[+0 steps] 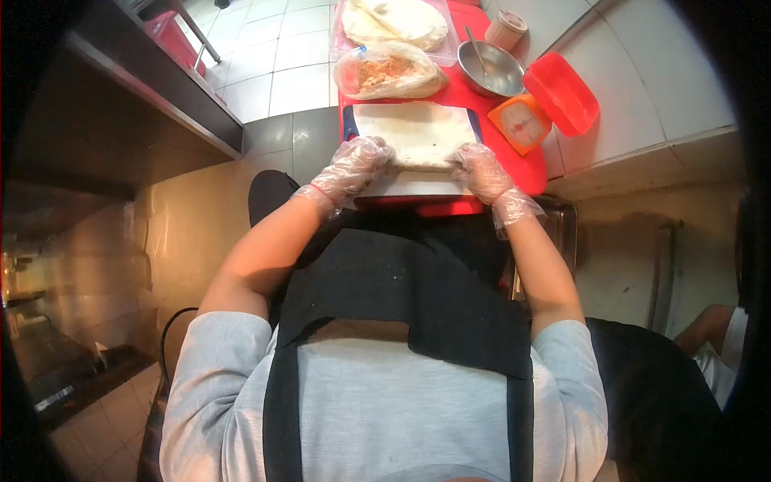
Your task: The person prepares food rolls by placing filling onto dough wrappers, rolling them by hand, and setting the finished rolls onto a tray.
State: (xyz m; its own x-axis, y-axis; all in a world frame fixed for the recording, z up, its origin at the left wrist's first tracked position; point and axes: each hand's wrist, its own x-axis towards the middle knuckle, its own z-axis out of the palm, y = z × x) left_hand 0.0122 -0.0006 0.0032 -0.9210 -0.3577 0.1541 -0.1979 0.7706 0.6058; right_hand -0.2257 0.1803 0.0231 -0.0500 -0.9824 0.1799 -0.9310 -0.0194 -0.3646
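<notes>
A pale, flat wrapper sheet [414, 128] lies on a white cutting board [414, 185] with dark blue corners. Its near edge is folded into a thick roll. My left hand [364, 161], in a clear plastic glove, is closed on the left end of that roll. At the right end, my right hand [480, 167], gloved too, is closed on the sheet. Just beyond the board sits an open plastic bag of orange shredded filling [385, 74]. Further back a stack of round pale wrappers [397, 24] rests on clear plastic.
On the red table [526, 170], right of the board, stand an orange scale [522, 124], a red container [562, 95], a metal bowl [498, 74] with a spoon, and a lidded cup [506, 30]. Another person's arm [705, 329] shows at the far right.
</notes>
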